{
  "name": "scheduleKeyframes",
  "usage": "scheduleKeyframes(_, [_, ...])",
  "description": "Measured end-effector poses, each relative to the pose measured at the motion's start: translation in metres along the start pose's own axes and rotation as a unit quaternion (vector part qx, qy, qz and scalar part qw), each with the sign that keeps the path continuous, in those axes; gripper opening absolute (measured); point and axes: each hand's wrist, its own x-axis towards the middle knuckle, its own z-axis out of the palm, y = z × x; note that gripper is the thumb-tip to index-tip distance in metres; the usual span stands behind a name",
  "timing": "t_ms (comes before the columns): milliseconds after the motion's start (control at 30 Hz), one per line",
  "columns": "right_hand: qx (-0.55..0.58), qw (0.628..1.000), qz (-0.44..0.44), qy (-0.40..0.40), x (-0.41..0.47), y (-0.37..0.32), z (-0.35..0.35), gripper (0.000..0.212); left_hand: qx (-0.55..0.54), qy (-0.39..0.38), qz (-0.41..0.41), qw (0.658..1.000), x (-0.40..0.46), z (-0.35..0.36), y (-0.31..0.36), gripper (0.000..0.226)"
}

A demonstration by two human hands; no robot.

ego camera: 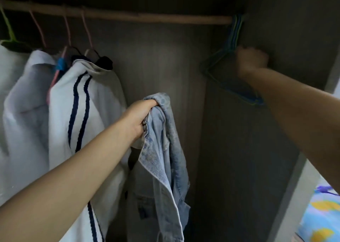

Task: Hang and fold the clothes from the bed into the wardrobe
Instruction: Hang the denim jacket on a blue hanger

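My left hand grips a pale blue denim garment by its top, and the cloth hangs down inside the wardrobe. My right hand reaches to the far right end of the wooden rail. There its fingers are curled round a bunch of blue and green wire hangers, which hang on the rail against the right wall.
White garments hang at the left on pink and green hangers; one has dark blue stripes. The wardrobe's dark back panel shows between them and the empty hangers. A bright patterned bedsheet shows at the lower right.
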Motion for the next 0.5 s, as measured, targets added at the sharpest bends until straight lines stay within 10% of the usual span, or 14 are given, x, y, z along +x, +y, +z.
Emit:
scheduleKeyframes(267, [-0.022,0.998,0.042,0.035,0.008,0.0,-0.009,0.037,-0.02,-0.027,-0.013,0.999,0.012,-0.02,0.012,0.024])
scheduleKeyframes(500, [0.227,0.97,0.034,0.081,-0.025,-0.019,-0.02,0.022,-0.011,-0.031,-0.044,0.999,0.015,-0.037,0.002,0.024])
